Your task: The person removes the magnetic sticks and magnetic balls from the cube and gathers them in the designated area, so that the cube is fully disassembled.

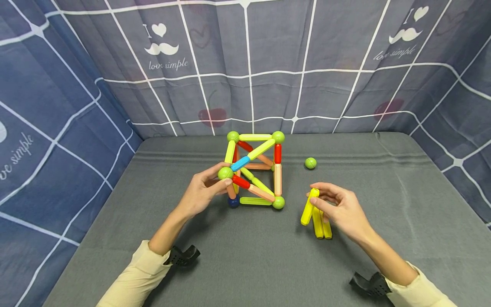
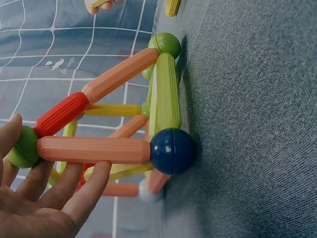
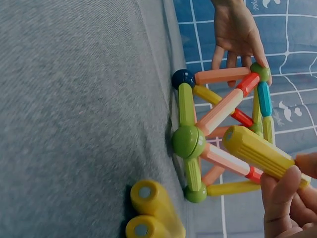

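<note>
Head view: left hand pinched one green ball on toy frame, right hand gripped yellow stick right of it; assembly seemed underway, next requiring stick-to-ball alignment.

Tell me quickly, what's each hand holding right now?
Left hand: closed, pinching a green ball.
Right hand: closed, holding a yellow rod.

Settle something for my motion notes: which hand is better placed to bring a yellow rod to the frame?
Probably the right hand: it pinches a yellow rod right of the frame. The left hand is occupied, holding a green corner ball of that frame.
</note>
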`<state>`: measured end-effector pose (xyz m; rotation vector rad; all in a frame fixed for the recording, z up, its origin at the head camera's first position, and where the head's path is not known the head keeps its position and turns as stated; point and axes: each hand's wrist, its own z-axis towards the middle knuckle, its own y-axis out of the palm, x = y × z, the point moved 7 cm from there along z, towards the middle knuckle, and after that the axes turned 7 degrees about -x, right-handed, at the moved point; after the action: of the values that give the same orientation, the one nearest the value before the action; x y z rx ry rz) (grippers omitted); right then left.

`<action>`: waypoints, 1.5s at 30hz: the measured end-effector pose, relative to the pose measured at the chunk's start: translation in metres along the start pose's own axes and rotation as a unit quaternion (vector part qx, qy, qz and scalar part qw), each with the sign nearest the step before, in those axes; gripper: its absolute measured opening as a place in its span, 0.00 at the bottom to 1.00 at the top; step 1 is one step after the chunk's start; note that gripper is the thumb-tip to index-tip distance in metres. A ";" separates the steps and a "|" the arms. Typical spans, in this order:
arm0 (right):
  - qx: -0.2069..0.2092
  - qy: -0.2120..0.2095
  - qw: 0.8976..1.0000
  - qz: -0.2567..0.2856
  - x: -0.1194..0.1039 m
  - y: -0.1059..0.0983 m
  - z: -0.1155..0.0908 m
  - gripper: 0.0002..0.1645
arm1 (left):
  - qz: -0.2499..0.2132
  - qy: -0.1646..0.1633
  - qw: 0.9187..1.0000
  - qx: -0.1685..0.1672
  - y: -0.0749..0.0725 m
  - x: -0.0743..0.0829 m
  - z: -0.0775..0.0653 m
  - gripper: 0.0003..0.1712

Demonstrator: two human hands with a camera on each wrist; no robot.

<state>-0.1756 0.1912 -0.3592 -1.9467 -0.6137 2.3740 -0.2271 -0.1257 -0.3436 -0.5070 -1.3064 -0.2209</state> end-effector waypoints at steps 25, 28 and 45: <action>0.009 0.039 0.997 -0.059 0.031 -0.033 -0.022 0.18 | 0.001 0.006 1.000 0.000 0.000 0.000 0.001 0.23; 0.004 0.061 0.995 -0.076 0.034 -0.034 -0.023 0.19 | 0.000 0.008 1.000 0.000 0.000 0.001 0.001 0.23; -0.029 0.120 0.985 -0.120 0.059 -0.043 -0.021 0.21 | -0.004 0.010 1.000 -0.001 0.001 0.002 -0.001 0.22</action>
<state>-0.1795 0.2516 -0.4048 -2.0067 -0.8537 1.9672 -0.2254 -0.1246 -0.3418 -0.4994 -1.2886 -0.2333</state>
